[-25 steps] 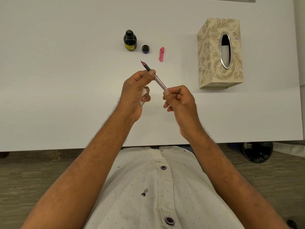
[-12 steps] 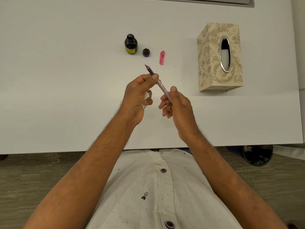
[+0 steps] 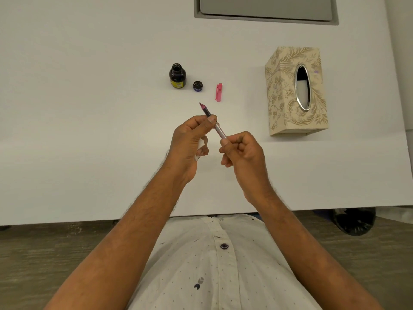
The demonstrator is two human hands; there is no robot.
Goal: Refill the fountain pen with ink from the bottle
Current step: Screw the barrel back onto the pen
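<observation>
patterned tissue box (image 3: 288, 90) lying on white table (image 3: 89, 130), grey panel (image 3: 266, 7)

Cream dotted shirt (image 3: 223, 276), dark purple buttons (image 3: 224, 245), small ink specks, bare forearms

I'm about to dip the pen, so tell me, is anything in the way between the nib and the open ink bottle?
Nothing visible blocks it. The pen, held by both hands, points its nib toward the uncapped bottle across bare table. The bottle cap and pink pen cap lie just right of that line.
</observation>
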